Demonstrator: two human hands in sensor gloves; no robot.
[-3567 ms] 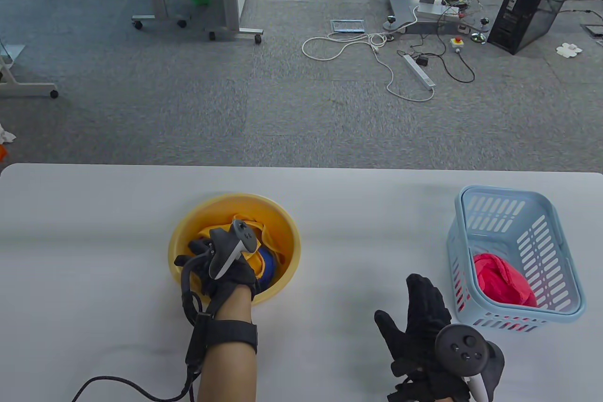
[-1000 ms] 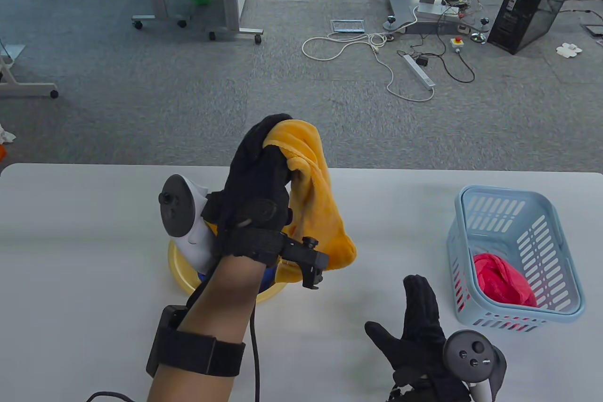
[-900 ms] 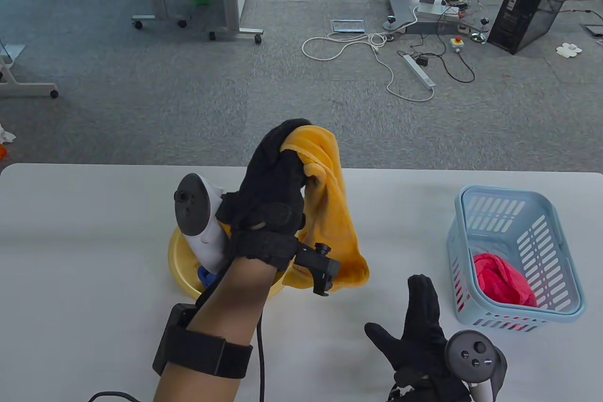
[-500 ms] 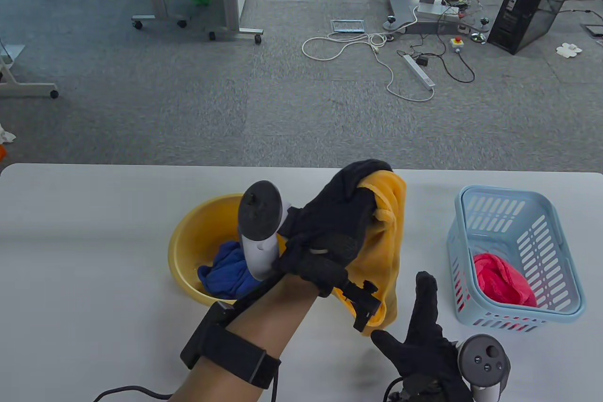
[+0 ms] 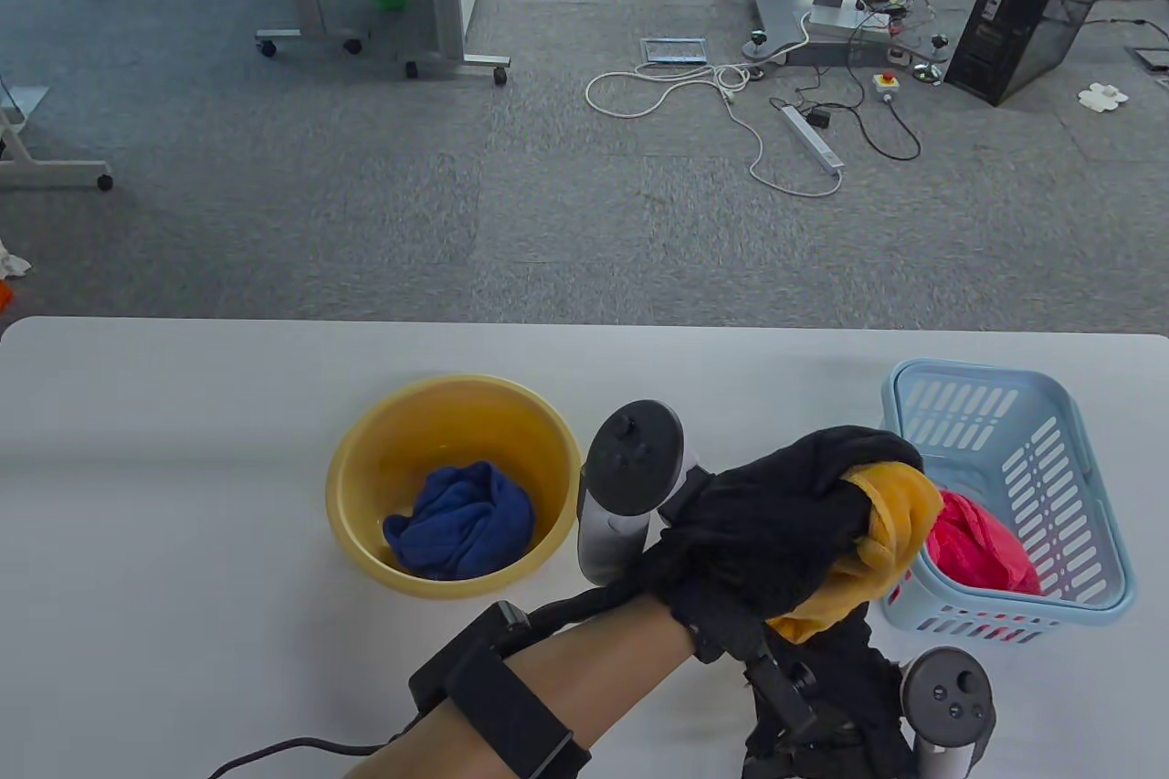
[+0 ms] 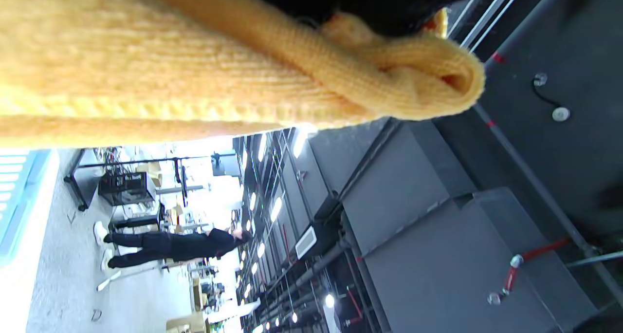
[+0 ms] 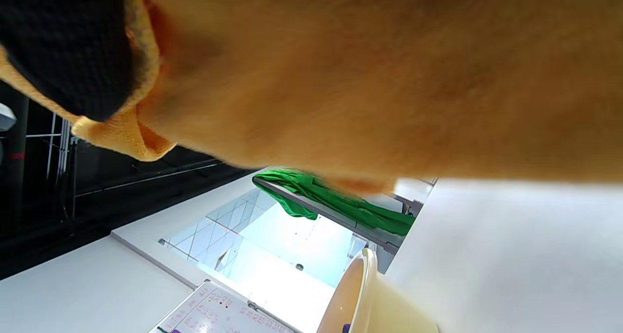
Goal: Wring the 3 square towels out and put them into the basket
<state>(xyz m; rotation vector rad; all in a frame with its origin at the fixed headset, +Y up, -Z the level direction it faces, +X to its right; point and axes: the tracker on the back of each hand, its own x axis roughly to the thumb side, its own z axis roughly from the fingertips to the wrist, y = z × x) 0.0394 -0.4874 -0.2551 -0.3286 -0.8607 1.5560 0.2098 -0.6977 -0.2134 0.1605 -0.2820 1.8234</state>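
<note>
My left hand point(image 5: 785, 523) grips the top of the yellow towel point(image 5: 900, 510) and holds it above the table, just left of the light blue basket point(image 5: 1032, 468). The towel's lower end hangs down into my right hand point(image 5: 858, 665), which sits mostly hidden beneath my left hand. In the right wrist view the yellow towel point(image 7: 389, 80) fills the top, with a black gloved finger point(image 7: 63, 46) curled against it. A pink towel point(image 5: 982, 542) lies in the basket. A blue towel point(image 5: 461, 523) lies in the yellow bowl point(image 5: 365, 450).
The bowl stands mid-table to the left of my hands, the basket at the right near the table's edge. A black cable runs from my left forearm off the front edge. Beyond the far edge is carpet with cables and stands.
My left hand lifted the yellow towel out of the bowl and carried it right and down to the basket's left side. The towel's lower end now lies in my right hand.
</note>
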